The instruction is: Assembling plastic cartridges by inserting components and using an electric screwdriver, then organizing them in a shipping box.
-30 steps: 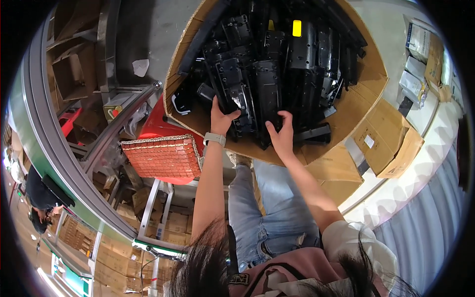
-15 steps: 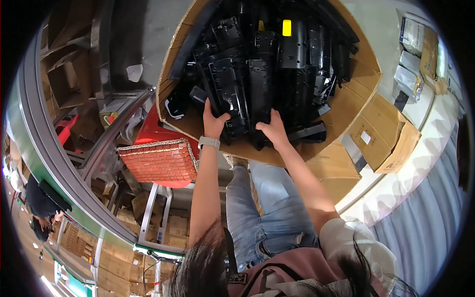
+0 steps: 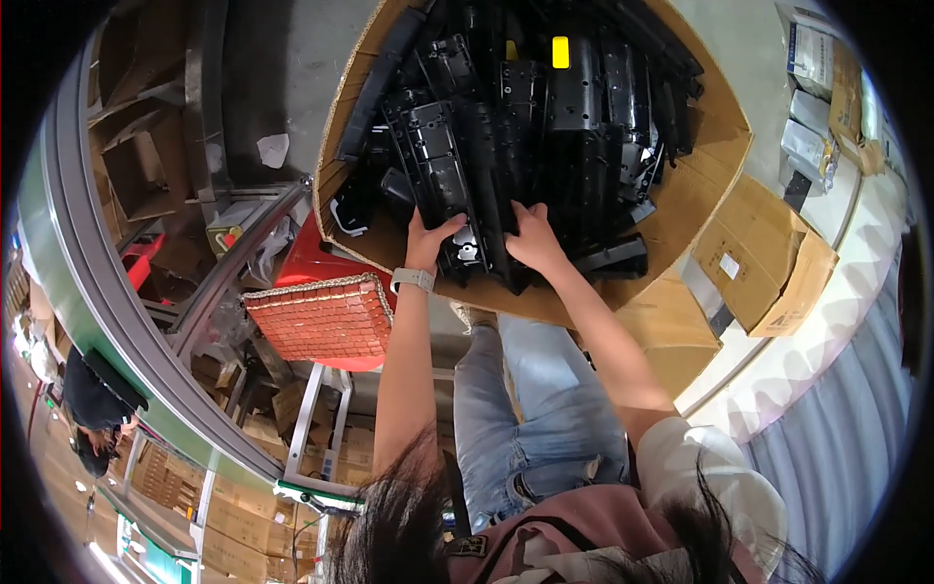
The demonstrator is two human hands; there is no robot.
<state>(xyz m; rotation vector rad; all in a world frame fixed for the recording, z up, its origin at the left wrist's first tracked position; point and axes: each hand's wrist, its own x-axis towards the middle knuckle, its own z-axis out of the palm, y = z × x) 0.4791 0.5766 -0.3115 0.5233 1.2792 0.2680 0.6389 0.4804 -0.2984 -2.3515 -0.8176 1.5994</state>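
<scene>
A large open cardboard box [image 3: 697, 206] holds a heap of long black plastic housings [image 3: 576, 92], one with a yellow sticker [image 3: 560, 53]. My left hand [image 3: 426, 245] grips the near end of a ribbed black housing [image 3: 435, 156], thumb across its top beside a small silvery patch. Close by on the right, my right hand [image 3: 533, 243] closes its fingers and thumb on the edge of a narrow dark housing [image 3: 484, 156] lying alongside. Its far fingers are partly hidden among the parts. Both housings lean lengthwise away from me, their lower ends near the box's front wall.
Left of the box are a red stool [image 3: 309, 255] with a woven red cushion [image 3: 326, 319] and a metal frame rail [image 3: 248, 258]. Flattened cartons [image 3: 759, 258] lie at right, beside wrapped packages [image 3: 808, 127]. A person [image 3: 92, 394] is far left.
My right hand has shifted slightly left with its fingers further round the part. The narrow housing between my hands has tilted onto its side. The view has moved a little.
</scene>
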